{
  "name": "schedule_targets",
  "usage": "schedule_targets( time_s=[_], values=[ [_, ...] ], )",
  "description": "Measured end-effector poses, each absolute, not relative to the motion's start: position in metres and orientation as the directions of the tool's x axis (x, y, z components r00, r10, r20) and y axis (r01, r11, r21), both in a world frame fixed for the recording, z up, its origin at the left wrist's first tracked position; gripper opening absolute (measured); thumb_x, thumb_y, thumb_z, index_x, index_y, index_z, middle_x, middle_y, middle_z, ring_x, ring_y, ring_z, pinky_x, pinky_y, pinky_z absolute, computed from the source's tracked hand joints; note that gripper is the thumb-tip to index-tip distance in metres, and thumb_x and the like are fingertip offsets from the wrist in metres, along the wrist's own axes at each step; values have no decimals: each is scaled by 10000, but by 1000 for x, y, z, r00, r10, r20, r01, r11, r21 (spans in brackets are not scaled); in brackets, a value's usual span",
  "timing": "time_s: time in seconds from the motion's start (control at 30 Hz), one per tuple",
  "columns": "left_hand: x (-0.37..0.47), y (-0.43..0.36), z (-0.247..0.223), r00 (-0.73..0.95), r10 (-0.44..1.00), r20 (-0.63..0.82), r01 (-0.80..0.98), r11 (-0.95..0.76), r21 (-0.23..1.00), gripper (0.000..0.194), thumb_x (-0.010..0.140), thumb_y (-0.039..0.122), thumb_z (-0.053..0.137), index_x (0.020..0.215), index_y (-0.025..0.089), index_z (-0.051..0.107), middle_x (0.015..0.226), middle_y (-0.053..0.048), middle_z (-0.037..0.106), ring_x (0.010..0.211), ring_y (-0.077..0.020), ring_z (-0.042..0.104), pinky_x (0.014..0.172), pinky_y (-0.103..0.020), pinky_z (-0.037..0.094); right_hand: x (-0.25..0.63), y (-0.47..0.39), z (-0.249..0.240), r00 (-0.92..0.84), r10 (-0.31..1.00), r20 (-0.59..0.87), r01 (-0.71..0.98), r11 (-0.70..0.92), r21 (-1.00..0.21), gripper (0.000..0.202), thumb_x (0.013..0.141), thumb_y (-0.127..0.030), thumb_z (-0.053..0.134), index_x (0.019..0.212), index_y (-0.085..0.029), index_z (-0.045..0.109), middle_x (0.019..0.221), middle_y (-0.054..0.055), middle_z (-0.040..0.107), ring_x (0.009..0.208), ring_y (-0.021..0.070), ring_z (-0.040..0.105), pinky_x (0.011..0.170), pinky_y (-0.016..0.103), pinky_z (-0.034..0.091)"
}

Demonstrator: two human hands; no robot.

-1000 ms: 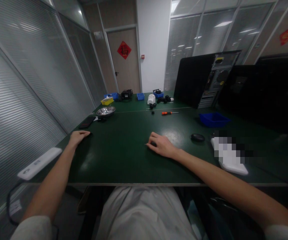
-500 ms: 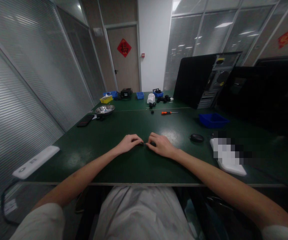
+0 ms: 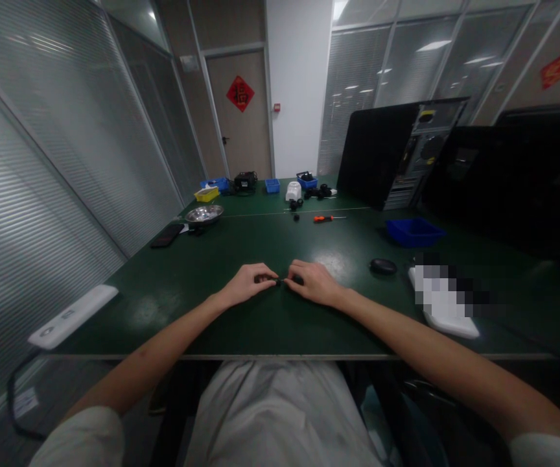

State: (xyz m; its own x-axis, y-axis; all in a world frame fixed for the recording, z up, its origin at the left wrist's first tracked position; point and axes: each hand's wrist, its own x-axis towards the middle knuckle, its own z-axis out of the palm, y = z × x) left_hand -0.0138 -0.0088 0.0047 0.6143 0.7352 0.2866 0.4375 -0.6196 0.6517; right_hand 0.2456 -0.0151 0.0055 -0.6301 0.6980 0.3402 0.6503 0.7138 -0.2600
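Note:
My left hand (image 3: pixel 249 283) and my right hand (image 3: pixel 313 283) meet low over the green tabletop, fingertips a small gap apart. Pinched at the left thumb and fingertips is a small black part (image 3: pixel 278 281), too small to name. The right fingers are curled closed around something dark (image 3: pixel 298 279), mostly hidden in the hand. A thin light-coloured tip seems to reach from the right fingertips toward the black part. Beyond the hands lies an orange-handled screwdriver (image 3: pixel 323 219), with a small black piece (image 3: pixel 296 217) to its left.
A black mouse (image 3: pixel 382 266) and a blue tray (image 3: pixel 414 233) are to the right, near a computer tower (image 3: pixel 382 159). On the left are a phone (image 3: pixel 167 235), a metal bowl (image 3: pixel 204 214) and a white power strip (image 3: pixel 73 316). Small bins and a white device (image 3: pixel 293 191) stand at the back.
My left hand has shifted very slightly, and more of the black part shows at its fingertips. The right hand stays almost in place.

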Motion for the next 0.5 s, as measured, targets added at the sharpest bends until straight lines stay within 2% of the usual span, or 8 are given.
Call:
schedule_targets(
  time_s=[0.17,0.4,0.5],
  values=[
    [-13,-7,2,598,744,298,449,-619,645,272,937,364,675,1089,169,787,1018,-94,720,883,-187,642,821,-292,492,245,-15,3,-628,692,355,648,718,-254,154,987,-345,589,953,-207,649,954,26,649,786,145,586,663,262,334],
    [-14,-6,-1,543,786,296,423,-561,711,257,923,350,695,1091,180,790,1075,-96,737,966,-209,673,870,-307,505,245,-14,0,-608,683,404,611,728,-311,196,1018,-379,546,972,-206,625,958,27,641,780,143,578,672,260,356],
    [-12,-7,-1,552,769,322,420,-590,689,235,928,332,691,1070,178,797,1058,-93,735,951,-202,670,861,-300,500,244,-16,1,-629,673,388,614,737,-282,195,1019,-376,544,975,-208,632,960,30,640,774,144,576,663,260,345]
  ],
)
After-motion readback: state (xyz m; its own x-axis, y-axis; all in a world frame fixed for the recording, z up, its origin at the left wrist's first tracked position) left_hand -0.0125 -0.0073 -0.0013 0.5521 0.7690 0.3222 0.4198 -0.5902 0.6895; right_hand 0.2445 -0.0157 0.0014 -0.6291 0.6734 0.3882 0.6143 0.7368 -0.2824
